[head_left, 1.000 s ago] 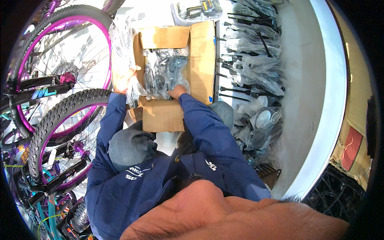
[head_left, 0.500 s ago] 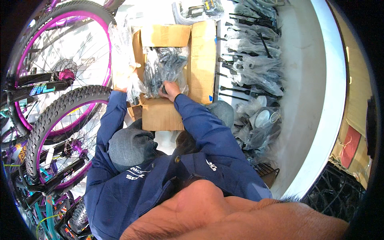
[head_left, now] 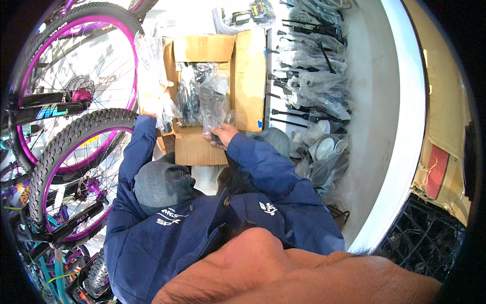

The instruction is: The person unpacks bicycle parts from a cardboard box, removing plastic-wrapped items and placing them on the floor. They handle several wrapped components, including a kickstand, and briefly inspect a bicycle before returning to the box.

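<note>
An open cardboard box [head_left: 249, 76] stands in front of me, with dark parts wrapped in clear plastic [head_left: 188, 96] inside. My right hand [head_left: 223, 136] is closed around the dark end of a plastic-wrapped part [head_left: 213, 101], at the box's near edge. The bag stretches from that hand up over the box opening. On the box's left side, my left hand [head_left: 151, 101] is closed on a crumpled clear plastic bag [head_left: 149, 55]. Glare washes out much of this hand, and a dark tip shows at the bag's lower end.
Bicycles with purple-rimmed wheels [head_left: 35, 195] crowd the left side. Along the right, plastic-wrapped black rod-like parts [head_left: 314, 83] lie in a row beside a pale curved wall [head_left: 377, 121]. A clear bag with bicycle pedals [head_left: 245, 17] sits behind the box. A black crate [head_left: 420, 238] stands at lower right.
My right hand has moved toward me, drawing one wrapped part up from the others to the box's near flap. My left hand stays at the box's left side with its bag.
</note>
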{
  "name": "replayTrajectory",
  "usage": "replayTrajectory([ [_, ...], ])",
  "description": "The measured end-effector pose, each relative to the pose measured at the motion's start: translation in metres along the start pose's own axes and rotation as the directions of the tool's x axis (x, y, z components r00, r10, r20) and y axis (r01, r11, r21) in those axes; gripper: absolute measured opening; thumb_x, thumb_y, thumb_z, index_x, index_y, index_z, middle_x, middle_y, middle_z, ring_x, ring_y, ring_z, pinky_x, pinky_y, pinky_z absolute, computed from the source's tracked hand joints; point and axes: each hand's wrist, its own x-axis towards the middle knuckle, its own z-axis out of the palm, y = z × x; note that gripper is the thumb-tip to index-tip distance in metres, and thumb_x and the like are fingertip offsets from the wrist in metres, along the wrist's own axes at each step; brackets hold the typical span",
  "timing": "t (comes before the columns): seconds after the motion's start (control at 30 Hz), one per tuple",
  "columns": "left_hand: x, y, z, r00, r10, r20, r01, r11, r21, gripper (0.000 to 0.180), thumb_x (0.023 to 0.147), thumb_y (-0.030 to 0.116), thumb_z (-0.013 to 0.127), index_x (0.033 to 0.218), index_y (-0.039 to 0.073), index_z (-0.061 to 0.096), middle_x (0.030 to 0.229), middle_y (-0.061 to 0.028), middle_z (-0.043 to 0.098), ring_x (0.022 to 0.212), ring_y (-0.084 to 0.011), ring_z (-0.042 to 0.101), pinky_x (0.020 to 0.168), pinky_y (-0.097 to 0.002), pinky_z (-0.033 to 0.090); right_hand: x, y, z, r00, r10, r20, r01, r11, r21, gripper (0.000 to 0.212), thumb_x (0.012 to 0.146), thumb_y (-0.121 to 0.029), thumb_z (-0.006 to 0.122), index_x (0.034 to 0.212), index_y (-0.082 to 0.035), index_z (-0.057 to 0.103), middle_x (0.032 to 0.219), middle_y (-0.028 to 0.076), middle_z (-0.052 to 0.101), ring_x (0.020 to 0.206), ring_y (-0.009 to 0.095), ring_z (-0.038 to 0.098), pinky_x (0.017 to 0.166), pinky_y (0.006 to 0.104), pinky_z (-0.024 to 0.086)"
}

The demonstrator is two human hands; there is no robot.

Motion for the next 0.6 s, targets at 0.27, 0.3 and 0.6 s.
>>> replayTrajectory([
  [0.27,-0.001,0.007,0.005,0.995,0.079,-0.055,-0.065,0.974,0.219,0.025,0.095,0.022,0.072,0.095,-0.002,0.075,0.069,-0.003,0.063,0.058,-0.0113,0.056,0.054,-0.0256,0.044,0.015,-0.012,0.002,0.966,-0.246,-0.078,0.244,0.969,-0.035,0.025,0.102,-0.01,0.049,0.121,0.006,0.047,0.1,0.018,0.069,0.075,0.024,0.072,0.051,0.0329,0.059],
  [0.3,-0.002,0.008,0.006,0.995,0.09,-0.042,-0.082,0.983,0.166,0.024,0.095,0.022,0.072,0.096,-0.002,0.075,0.069,-0.0031,0.063,0.058,-0.0114,0.057,0.054,-0.0256,0.044,0.015,-0.014,0.002,0.942,-0.325,-0.089,0.323,0.946,-0.035,0.026,0.102,-0.01,0.048,0.123,0.006,0.045,0.101,0.019,0.068,0.078,0.025,0.073,0.052,0.0339,0.06],
  [0.6,-0.001,0.005,0.004,0.996,0.081,-0.021,-0.08,0.995,0.064,0.026,0.096,0.024,0.07,0.101,-0.002,0.075,0.072,-0.0031,0.064,0.061,-0.0104,0.057,0.055,-0.0251,0.044,0.052,-0.011,-0.012,0.993,0.06,-0.097,-0.059,0.998,0.012,0.031,0.099,-0.01,0.052,0.124,0.007,0.043,0.12,0.027,0.059,0.093,0.032,0.072,0.061,0.0399,0.065],
])
